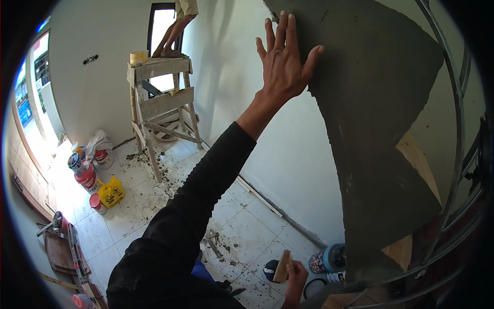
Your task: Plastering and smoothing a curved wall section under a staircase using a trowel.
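Observation:
My left hand (pixel 285 59) lies flat, fingers spread, on a dark grey plastered patch (pixel 381 92) with ragged edges, beside white wall (pixel 324 201). My black-sleeved arm reaches up from the bottom. Low in the view, my right hand (pixel 294 278) is closed on a pale flat wooden piece (pixel 283 262). Behind that piece is a dark round item on the floor, too hidden to name. Buckets or cans (pixel 324 260) stand at the wall's foot near my right hand.
Another person's bare legs (pixel 175 33) are on a wooden trestle (pixel 164 103), beside a yellow tub (pixel 138 56). Several paint buckets (pixel 87 180) and a yellow bag (pixel 111 193) sit left on the spattered tiled floor (pixel 128 211). Curved metal railing (pixel 455 103) runs along the right.

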Motion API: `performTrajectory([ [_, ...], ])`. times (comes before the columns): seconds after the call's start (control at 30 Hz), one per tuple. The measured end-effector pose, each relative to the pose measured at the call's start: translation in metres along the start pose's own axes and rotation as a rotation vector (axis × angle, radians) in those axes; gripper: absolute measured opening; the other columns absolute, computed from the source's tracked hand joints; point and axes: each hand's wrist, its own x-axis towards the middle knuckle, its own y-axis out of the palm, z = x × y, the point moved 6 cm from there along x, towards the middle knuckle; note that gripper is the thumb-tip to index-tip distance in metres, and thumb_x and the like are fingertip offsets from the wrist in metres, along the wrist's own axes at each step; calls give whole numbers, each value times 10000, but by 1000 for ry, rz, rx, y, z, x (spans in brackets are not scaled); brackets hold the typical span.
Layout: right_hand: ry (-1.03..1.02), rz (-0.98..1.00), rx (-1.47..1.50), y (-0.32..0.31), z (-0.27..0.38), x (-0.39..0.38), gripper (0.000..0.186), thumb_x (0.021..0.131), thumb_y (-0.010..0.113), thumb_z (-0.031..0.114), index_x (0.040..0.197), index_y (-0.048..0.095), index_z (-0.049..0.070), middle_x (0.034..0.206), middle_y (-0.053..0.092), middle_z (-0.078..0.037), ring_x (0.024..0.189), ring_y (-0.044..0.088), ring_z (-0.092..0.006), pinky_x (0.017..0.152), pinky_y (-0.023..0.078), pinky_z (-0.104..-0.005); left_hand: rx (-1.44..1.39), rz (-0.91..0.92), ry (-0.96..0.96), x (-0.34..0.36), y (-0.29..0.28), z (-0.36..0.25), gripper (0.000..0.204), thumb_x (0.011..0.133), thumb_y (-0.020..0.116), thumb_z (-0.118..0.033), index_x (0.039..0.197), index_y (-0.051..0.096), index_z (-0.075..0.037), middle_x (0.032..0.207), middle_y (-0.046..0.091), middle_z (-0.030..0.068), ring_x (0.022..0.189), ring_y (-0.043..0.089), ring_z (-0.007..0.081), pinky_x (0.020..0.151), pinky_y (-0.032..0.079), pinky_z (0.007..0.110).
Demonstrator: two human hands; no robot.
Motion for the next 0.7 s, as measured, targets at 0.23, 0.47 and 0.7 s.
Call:
performTrajectory([
  [0.23, -519, -239, -148, -3, 206, 19, 158, 822, 693, 97, 905, 602, -2, 756, 504, 16, 687, 427, -70, 607, 359, -246, -116, -6, 53, -6, -22, 23, 841, 934, 555, -517, 1505, 266, 27, 1561, 282, 236, 1450, 166, 505, 1080, 120, 725],
  [0.47, -1144, -667, -553, 64, 395, -9, 132, 835, 676, 16, 925, 587, -20, 815, 512, -42, 753, 482, -134, 660, 400, -264, -401, 142, -79, -102, -94, 82, 442, 823, 588, -89, 1246, 578, 38, 1226, 619, 213, 1200, 524, 419, 1034, 382, 485],
  [0.7, -1630, -854, -928, 223, 543, 44, 167, 812, 720, 25, 966, 655, 14, 823, 621, -71, 706, 613, -164, 624, 495, -302, -357, 1037, -436, -439, -129, 244, 587, 806, 747, -279, 1305, 536, -52, 1370, 444, 277, 1290, 419, 454, 1081, 369, 493],
])
